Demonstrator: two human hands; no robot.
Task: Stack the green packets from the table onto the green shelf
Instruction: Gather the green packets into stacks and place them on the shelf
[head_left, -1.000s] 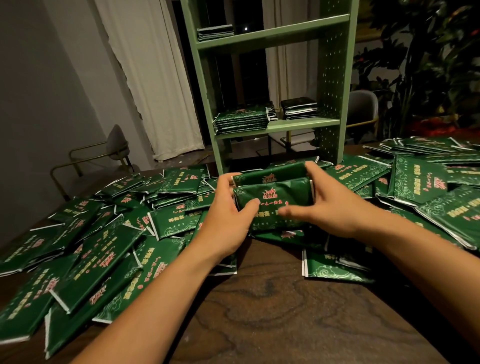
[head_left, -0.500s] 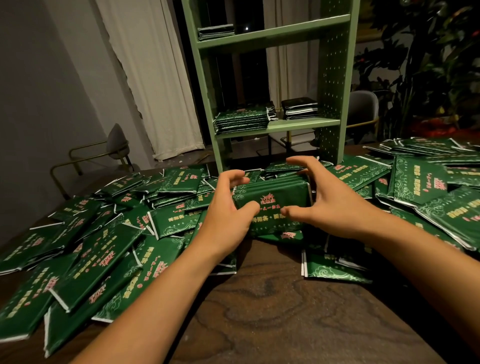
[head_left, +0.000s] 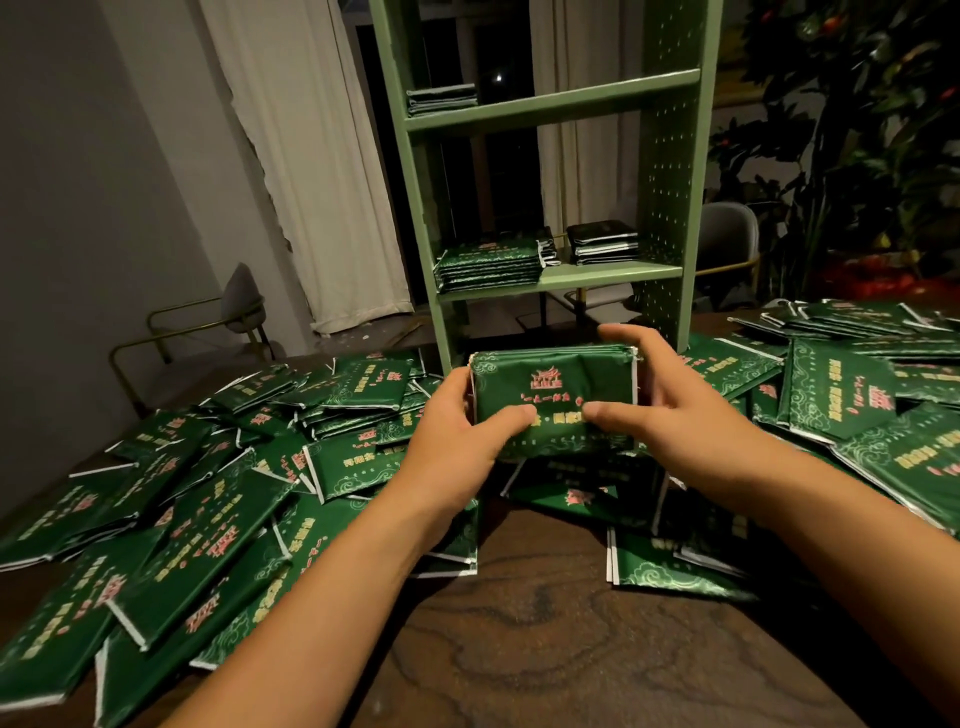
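Two bare hands hold one small bundle of green packets between them, lifted above the dark wooden table. The left hand grips the bundle's left edge, thumb curled across its printed face; the right hand grips the right edge, thumb on the face and fingers curved over the top corner. How many packets the bundle contains cannot be told. Loose green packets lie scattered and overlapping in heaps to the left and to the right of the hands, too many to count, with more directly under the bundle. Behind the bundle stands the green shelf, showing two boards. The lower board carries two stacks: a green stack on the left and a darker stack just beside it on the right. The upper board carries one short stack at its left end. Two chairs are visible, one at far left and one behind the shelf. White curtains hang behind, and leafy plants fill the right background.
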